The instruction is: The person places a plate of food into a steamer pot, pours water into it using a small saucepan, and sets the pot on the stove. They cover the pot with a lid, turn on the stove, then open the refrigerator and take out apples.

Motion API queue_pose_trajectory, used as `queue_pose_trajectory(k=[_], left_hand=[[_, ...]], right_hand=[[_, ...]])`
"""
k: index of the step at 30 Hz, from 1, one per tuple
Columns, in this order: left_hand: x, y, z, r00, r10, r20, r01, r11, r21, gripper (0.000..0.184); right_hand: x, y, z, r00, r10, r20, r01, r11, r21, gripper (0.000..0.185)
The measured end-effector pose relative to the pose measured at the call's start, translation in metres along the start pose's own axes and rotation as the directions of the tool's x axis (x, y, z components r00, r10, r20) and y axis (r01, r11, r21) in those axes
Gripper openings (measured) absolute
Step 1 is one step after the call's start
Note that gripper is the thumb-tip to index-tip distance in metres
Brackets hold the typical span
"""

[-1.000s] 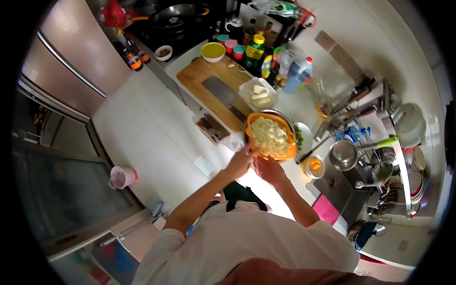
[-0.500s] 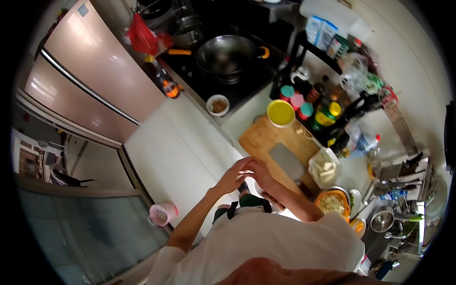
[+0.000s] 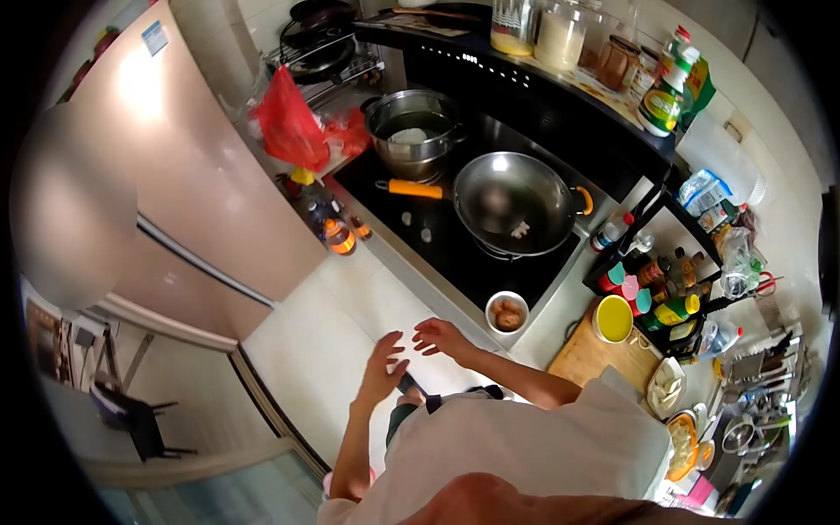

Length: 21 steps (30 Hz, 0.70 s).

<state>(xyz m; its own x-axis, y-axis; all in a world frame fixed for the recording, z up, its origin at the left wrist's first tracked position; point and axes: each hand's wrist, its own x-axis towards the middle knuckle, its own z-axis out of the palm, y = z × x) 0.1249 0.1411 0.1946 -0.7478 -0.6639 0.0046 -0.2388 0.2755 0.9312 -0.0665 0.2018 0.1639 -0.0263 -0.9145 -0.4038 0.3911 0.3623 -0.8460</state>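
My left hand (image 3: 382, 370) is held above the floor in front of my body, its fingers apart and nothing in it. Close by on the right, my right hand (image 3: 442, 339) is also empty, with fingers loosely spread. The hands do not touch. Nearest to the right hand is a small white bowl (image 3: 507, 313) with brown lumps in it, at the front corner of the black cooktop (image 3: 411, 210). A wok (image 3: 516, 206) with an orange handle rests on the cooktop, a small pale piece inside it. Behind it to the left stands a steel pot (image 3: 411, 131) holding liquid.
On the right counter are a wooden cutting board (image 3: 573, 354), a yellow-topped tub (image 3: 612, 318), a dish of pale pieces (image 3: 668, 387) and a rack of bottles (image 3: 665, 271). A refrigerator (image 3: 227, 166) stands at left, with bottles (image 3: 339, 237) beside the cooktop.
My hands were together near the cutting board; now they are apart, fingers spread. The view has turned toward the cooktop, so the wok and steel pot show more fully.
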Motion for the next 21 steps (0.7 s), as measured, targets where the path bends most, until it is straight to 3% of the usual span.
queue_pose_trajectory(k=[4,8,15,17,18,19,21], left_hand=[[0.088,-0.005,-0.111,0.997,0.066,0.047,-0.068,0.997,0.043,0.047],[0.194,0.014,-0.192,0.958,0.244,0.153,-0.264,0.956,0.128,0.045],[0.358,0.057,-0.300,0.857,0.445,0.261,-0.498,0.845,0.194,0.044],[0.391,0.064,-0.328,0.867,0.427,0.256,-0.483,0.847,0.223,0.041],[0.410,0.065,-0.341,0.857,0.445,0.261,-0.503,0.833,0.232,0.040],[0.432,0.066,-0.354,0.841,0.472,0.264,-0.531,0.812,0.240,0.040],[0.467,0.065,-0.379,0.844,0.444,0.301,-0.520,0.813,0.260,0.040]], right_hand=[[0.066,-0.060,0.020,0.985,-0.141,-0.099,0.142,0.990,0.009,0.025],[0.117,-0.104,0.028,0.923,-0.314,-0.224,0.321,0.947,-0.003,0.024],[0.210,-0.179,0.001,0.705,-0.566,-0.428,0.553,0.816,-0.169,0.041],[0.218,-0.226,-0.010,0.504,-0.760,-0.410,0.479,0.641,-0.600,0.063],[0.220,-0.251,-0.022,0.374,-0.843,-0.386,0.352,0.514,-0.783,0.075],[0.224,-0.275,-0.037,0.218,-0.900,-0.378,0.195,0.419,-0.887,0.081],[0.226,-0.318,-0.072,0.015,-0.944,-0.330,-0.048,0.329,-0.943,0.085]])
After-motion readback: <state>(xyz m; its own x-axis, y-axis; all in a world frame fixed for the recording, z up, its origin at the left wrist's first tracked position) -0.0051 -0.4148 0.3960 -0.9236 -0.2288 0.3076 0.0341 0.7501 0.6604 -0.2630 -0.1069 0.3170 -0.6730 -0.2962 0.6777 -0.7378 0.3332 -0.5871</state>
